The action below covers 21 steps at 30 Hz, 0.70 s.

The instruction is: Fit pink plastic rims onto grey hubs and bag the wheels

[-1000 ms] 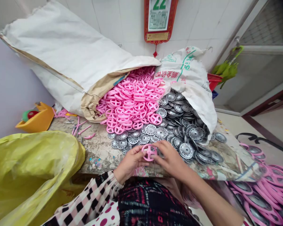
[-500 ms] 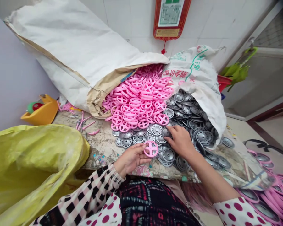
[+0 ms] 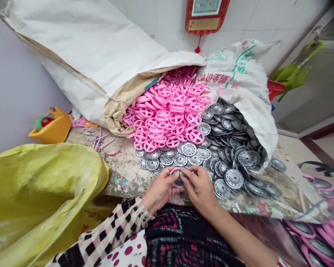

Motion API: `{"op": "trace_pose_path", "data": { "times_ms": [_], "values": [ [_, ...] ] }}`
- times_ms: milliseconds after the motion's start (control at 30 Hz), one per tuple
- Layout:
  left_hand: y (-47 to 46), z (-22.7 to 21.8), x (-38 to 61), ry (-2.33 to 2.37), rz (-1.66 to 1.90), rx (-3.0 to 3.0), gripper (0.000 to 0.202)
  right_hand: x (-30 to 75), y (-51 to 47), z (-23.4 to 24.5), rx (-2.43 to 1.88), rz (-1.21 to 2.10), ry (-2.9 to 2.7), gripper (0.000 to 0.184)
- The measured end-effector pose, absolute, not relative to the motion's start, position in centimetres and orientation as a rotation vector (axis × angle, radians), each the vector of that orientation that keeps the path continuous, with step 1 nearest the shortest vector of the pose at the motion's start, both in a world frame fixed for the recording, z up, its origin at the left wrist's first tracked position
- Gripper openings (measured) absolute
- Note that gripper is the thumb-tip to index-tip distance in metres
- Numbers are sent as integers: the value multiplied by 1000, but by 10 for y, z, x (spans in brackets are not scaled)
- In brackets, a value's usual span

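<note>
My left hand (image 3: 159,190) is closed on a pink plastic wheel (image 3: 173,169), gripping it by the left side. Against the face of that wheel lies a silver-grey hubcap-like disc (image 3: 178,182), pinched by the thumb and fingers of my right hand (image 3: 200,190). Both hands meet just above the table's front edge, and the fingers partly cover the two pieces. Whether the disc is seated in the wheel I cannot tell. Beyond the hands, grey discs (image 3: 189,149) lie loose on the table, with a heap of pink spoked wheels (image 3: 163,124) behind them.
The pink wheels spill from a large white sack (image 3: 89,48), the discs from a smaller printed sack (image 3: 260,122). A yellow bag (image 3: 44,167) gapes at the left, near an orange container (image 3: 51,128). Pink-rimmed wheels with grey centres (image 3: 320,248) pile up at lower right.
My right hand has brought a grey disc from the pile to the pink wheel in my left hand. The two hands are now together. The view has shifted slightly.
</note>
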State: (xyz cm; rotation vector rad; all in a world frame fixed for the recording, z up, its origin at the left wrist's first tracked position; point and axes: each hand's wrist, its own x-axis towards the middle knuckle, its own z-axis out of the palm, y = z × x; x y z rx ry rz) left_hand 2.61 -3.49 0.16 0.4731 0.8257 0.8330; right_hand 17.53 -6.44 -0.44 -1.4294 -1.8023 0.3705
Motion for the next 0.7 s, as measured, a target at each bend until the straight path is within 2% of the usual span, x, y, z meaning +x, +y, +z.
{"op": "trace_pose_path", "data": {
  "times_ms": [233, 467, 700],
  "values": [
    [-42, 4, 14, 856, 783, 606, 36, 178, -64, 0, -1433, 800, -1807, 36],
    [-50, -6, 0, 954, 703, 609, 35, 151, -75, -25, -1427, 962, -1594, 36],
    [-47, 0, -10, 966, 660, 618, 33, 157, -61, -12, -1329, 1272, -1625, 36]
  ]
}}
